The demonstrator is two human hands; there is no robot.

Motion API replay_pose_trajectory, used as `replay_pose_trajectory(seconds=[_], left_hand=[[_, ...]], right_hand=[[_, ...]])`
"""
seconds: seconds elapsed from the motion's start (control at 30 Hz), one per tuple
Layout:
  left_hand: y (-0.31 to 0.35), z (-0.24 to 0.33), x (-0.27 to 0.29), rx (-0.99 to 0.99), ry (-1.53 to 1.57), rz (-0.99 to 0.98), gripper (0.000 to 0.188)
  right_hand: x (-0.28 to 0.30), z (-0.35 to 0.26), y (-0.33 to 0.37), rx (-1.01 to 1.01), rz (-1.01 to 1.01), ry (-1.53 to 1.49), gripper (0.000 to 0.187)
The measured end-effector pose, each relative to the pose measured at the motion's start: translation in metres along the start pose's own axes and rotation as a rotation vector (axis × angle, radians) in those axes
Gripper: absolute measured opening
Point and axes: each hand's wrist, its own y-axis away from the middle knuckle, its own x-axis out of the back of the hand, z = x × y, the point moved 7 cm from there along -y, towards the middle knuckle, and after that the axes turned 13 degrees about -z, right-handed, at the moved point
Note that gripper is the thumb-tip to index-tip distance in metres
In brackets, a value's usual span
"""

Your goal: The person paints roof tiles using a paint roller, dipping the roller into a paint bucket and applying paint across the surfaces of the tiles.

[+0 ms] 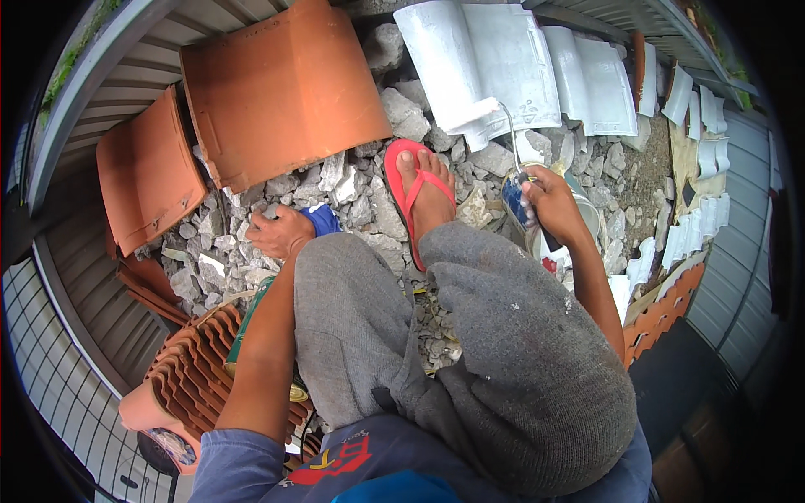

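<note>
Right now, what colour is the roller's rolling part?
The roller's rolling part is white, clearest in the head view.

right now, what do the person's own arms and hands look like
The left hand and right hand are bare, with no gloves to be seen. Both forearms are uncovered too, with no watch or band visible at the wrists. A short, plain, dull blue sleeve covers the upper left arm.

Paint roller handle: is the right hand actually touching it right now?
Touching. The head view shows the right hand closed around the paint roller handle, whose upper end emerges from the grip.
</note>
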Motion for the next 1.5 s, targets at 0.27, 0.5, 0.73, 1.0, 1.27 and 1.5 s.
replay_pose_trajectory(seconds=[0.27,0.5,0.73,1.0,1.27,1.5], left_hand=[[-0.006,-0.008,-0.002,0.024,-0.056,0.052,0.047],[-0.002,-0.003,-0.002,0.010,-0.045,0.081,0.048],[0.003,0.002,-0.002,0.026,-0.030,0.065,0.044],[-0.007,-0.010,-0.002,0.028,-0.029,0.154,0.043],[0.001,-0.003,-0.002,-0.005,-0.002,0.130,0.043],[0.000,-0.001,0.003,0.001,-0.023,0.063,0.042]], right_hand=[[-0.058,0.015,0.003,0.033,-0.091,-0.474,0.019],[-0.073,-0.001,-0.026,0.108,0.007,-0.758,0.017],[-0.012,-0.007,-0.118,0.162,0.296,-1.007,0.011],[-0.055,-0.049,-0.112,0.162,0.070,-1.217,0.016],[-0.110,-0.043,-0.030,0.203,-0.216,-1.044,0.025],[-0.099,-0.020,-0.023,0.096,-0.028,-0.954,0.023]])
